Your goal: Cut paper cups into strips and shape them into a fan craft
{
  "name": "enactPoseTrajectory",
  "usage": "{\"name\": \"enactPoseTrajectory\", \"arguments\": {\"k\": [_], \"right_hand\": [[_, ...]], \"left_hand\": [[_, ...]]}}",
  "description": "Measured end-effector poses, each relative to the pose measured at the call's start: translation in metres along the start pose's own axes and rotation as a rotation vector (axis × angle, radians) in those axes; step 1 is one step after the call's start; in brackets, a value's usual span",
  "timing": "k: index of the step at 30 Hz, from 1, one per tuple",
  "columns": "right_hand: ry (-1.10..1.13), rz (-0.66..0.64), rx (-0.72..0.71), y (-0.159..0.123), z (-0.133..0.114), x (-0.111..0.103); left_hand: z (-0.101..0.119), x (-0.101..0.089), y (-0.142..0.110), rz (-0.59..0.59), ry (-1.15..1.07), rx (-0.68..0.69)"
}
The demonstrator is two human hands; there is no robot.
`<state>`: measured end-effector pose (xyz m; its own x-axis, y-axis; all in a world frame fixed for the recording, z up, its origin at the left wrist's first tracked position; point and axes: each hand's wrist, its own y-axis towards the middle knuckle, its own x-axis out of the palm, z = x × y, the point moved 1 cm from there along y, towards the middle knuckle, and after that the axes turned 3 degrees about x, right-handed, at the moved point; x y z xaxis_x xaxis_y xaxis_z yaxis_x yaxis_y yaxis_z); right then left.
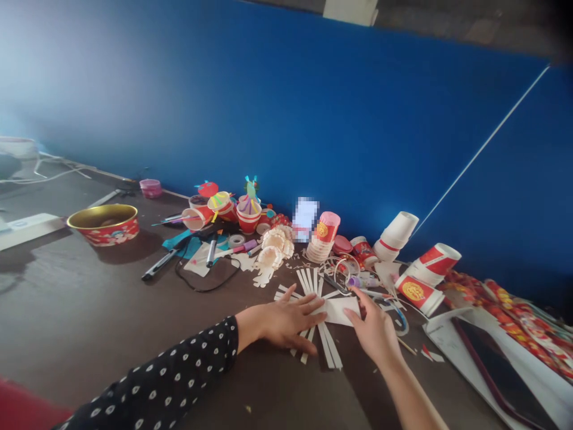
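My left hand (286, 319) lies flat with fingers spread on a fan of white paper strips (329, 349) on the dark table. My right hand (373, 328) rests beside it, its fingers extended onto a white paper piece (342, 309) at the centre of the strips. Both hands press the paper down; neither lifts anything. My left arm wears a black sleeve with white dots.
Red and white paper cups (421, 280) lie toppled at the right, decorated cups (248, 215) and markers (165, 260) behind. A gold and red bowl (105, 224) stands at left. A tablet on white sheets (501, 370) sits at the right edge. A blue wall (313, 119) backs the table.
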<state>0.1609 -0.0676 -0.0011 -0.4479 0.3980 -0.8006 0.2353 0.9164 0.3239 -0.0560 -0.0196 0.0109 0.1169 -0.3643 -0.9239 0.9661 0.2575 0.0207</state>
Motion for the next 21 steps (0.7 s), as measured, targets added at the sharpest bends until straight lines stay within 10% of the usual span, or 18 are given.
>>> {"name": "enactPoseTrajectory", "arguments": {"k": [10, 15, 21], "right_hand": [[0.364, 0.358, 0.068, 0.0, -0.015, -0.016], [0.507, 0.415, 0.095, -0.005, -0.02, -0.019], [0.906, 0.261, 0.208, -0.001, -0.011, -0.008]], "left_hand": [[0.002, -0.018, 0.003, 0.805, -0.049, -0.547], [0.002, -0.018, 0.004, 0.774, -0.32, -0.717], [0.002, -0.024, 0.003, 0.536, -0.277, -0.509]]}}
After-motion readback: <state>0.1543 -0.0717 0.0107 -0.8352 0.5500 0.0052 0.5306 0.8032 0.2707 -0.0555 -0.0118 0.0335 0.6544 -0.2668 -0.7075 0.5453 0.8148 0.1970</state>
